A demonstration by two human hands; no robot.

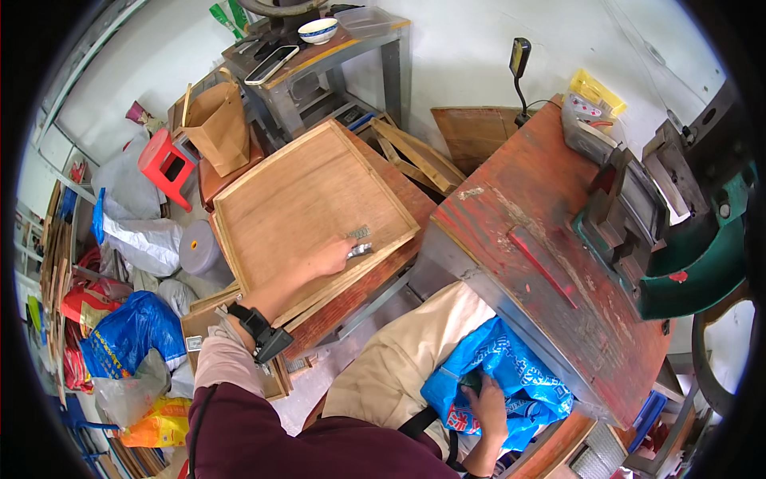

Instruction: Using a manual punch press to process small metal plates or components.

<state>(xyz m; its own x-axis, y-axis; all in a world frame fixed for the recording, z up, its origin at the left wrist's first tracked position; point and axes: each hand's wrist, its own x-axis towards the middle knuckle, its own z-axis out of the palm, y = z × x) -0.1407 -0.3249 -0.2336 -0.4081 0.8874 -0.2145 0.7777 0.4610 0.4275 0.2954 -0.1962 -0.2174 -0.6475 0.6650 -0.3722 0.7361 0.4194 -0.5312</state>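
Observation:
My left hand (pixel 329 257) reaches over a shallow wooden tray (pixel 295 191) with a raised rim. Its fingers are closed on small silvery metal pieces (pixel 359 250) near the tray's right corner. Beside them on the board lies another small cluster of metal pieces (pixel 359 232); their exact kind is too small to tell. On my lap rests a crumpled blue plastic bag (pixel 519 371) with white and red print. My right hand (pixel 488 405) is at the bag's dark opening, fingers curled against the plastic. What lies inside the bag is hidden.
A worn red workbench (pixel 550 184) stands at the right, bearing a red bar (pixel 542 267) and a green machine (pixel 686 279). Behind the tray is a table (pixel 343 52) with a phone (pixel 272 65) and bowl (pixel 317 31). A red stool (pixel 165 166) and several bags crowd the left.

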